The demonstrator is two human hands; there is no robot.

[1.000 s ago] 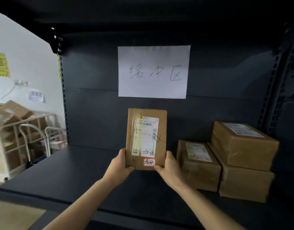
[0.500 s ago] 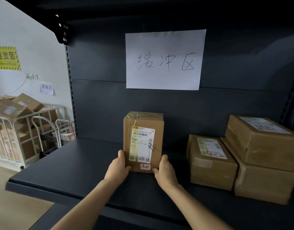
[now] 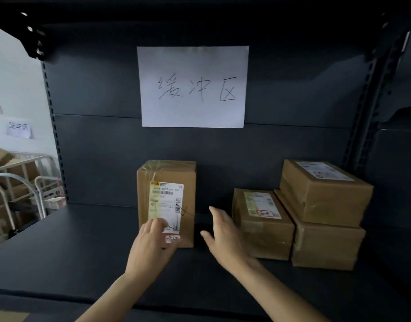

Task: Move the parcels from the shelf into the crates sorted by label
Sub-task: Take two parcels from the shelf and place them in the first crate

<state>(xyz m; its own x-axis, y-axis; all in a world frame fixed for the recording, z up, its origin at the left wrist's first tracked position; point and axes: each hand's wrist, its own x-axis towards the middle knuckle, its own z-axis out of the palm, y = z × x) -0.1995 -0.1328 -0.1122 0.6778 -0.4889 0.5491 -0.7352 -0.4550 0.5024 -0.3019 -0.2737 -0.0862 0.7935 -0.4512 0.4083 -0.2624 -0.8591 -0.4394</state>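
The left hand (image 3: 148, 247) lies with loosely straightened fingers against the lower front of the upright brown cardboard parcel (image 3: 167, 177). It touches the face but does not wrap it. The right hand (image 3: 223, 235) hangs spread and empty just to the parcel's right, apart from it. So nothing is gripped, and the parcel stands on its narrow end on the dark grey metal shelf (image 3: 60, 240), near the back panel. Standing tall on a small base, it would likely tip backward or sideways if the left fingers pushed high on the face before the right hand closed in. Its clear tape and the glossy white shipping label (image 3: 167, 205) look slick, so a one-sided pinch could slide. The small red-edged sticker (image 3: 172, 239) by the left fingers is partly covered, so it could be misread and the parcel sent to the wrong crate; no crate is in view. The card is matte, with softened corners and wrinkled tape. To the right sit a smaller taped cardboard box (image 3: 262, 228) and, touching it, a stack of two larger cardboard boxes (image 3: 325, 205), close enough for a swinging elbow to nudge. A white paper sign (image 3: 193, 87) hangs flat on the back panel.
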